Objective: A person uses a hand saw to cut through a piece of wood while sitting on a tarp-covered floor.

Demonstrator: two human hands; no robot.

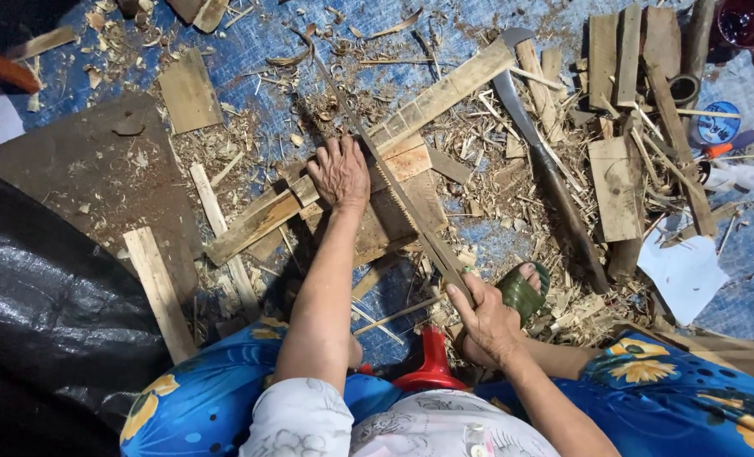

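- Left hand [339,173] presses flat, fingers spread, on a long wooden slat [368,144] at centre.
- Right hand [485,317], at five o'clock, grips a handsaw [394,182] crossing the slat.
- A round blue label [718,123] lies at three o'clock.

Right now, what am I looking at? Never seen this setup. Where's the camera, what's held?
There is no machine here, just one person's bare hands. The single picture comes from a camera worn on the head, looking down past the knees to a blue floor sheet. The left hand presses down on a long wooden plank laid over other boards. The right hand grips the handle end of a hand saw whose blade crosses the plank. Around them lie wood shavings, offcuts, and a long-handled chopping knife. A foot in a green sandal sits by the right hand.
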